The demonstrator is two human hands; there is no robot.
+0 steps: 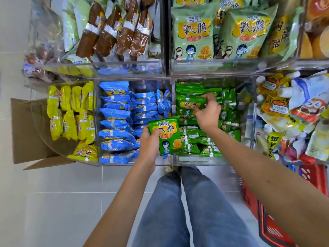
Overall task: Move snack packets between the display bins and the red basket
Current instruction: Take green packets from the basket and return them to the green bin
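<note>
Green packet [166, 134] in left hand [149, 143], another [190, 102] under right hand [207, 113].

Green packet bin [231, 111] is open from above, packed nearly full; clear dividers [173, 111] wall both sides. Floor [62, 202] on the left lies bare.

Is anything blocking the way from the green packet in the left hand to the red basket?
The right arm crosses between the green packet, held by the left hand at the bin's front edge, and the red basket on the floor at lower right. Nothing else visible blocks it.
</note>
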